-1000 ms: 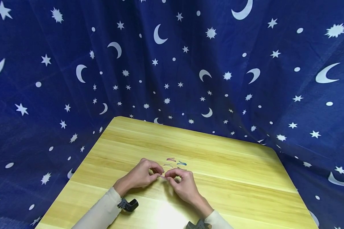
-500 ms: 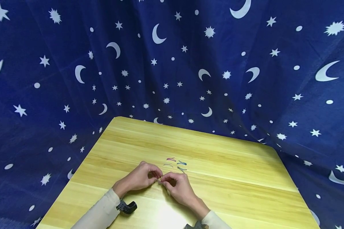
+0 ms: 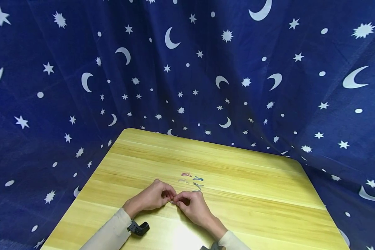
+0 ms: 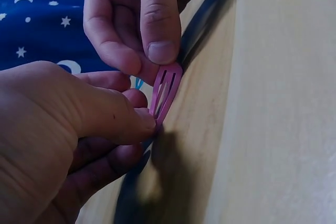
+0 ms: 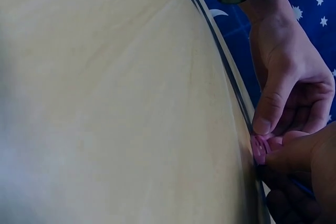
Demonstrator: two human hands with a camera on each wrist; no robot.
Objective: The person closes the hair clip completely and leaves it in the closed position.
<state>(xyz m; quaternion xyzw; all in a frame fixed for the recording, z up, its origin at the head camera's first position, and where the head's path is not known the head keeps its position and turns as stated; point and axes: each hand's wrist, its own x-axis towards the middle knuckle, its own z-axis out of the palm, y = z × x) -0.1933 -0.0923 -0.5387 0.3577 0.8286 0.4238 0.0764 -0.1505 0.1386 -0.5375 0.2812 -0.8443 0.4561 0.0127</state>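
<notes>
A pink snap hair clip [image 4: 174,92] spans the fingertips of both hands, close over the table. My left hand [image 3: 152,197] pinches its narrow end between thumb and fingers. At the wide end, my right hand [image 3: 193,207] grips with thumb and forefinger. Long slots show along the clip in the left wrist view; fingers hide both its ends. On the table just beyond the hands lie a red-pink clip [image 3: 186,174], a blue clip [image 3: 198,178], a pale clip [image 3: 183,181] and a dark teal clip [image 3: 198,184], the last partly behind my right hand.
The wooden table [image 3: 253,194] stretches out on all sides of the hands. A dark blue curtain [image 3: 187,76] with moons and stars hangs behind and beside it. A black wrist device [image 3: 139,228] sticks out under the left forearm.
Both hands have moved slightly left and nearer to the person, still holding the pink hair clip. More of the dark teal clip shows beyond the right hand. The clips on the table stay put.
</notes>
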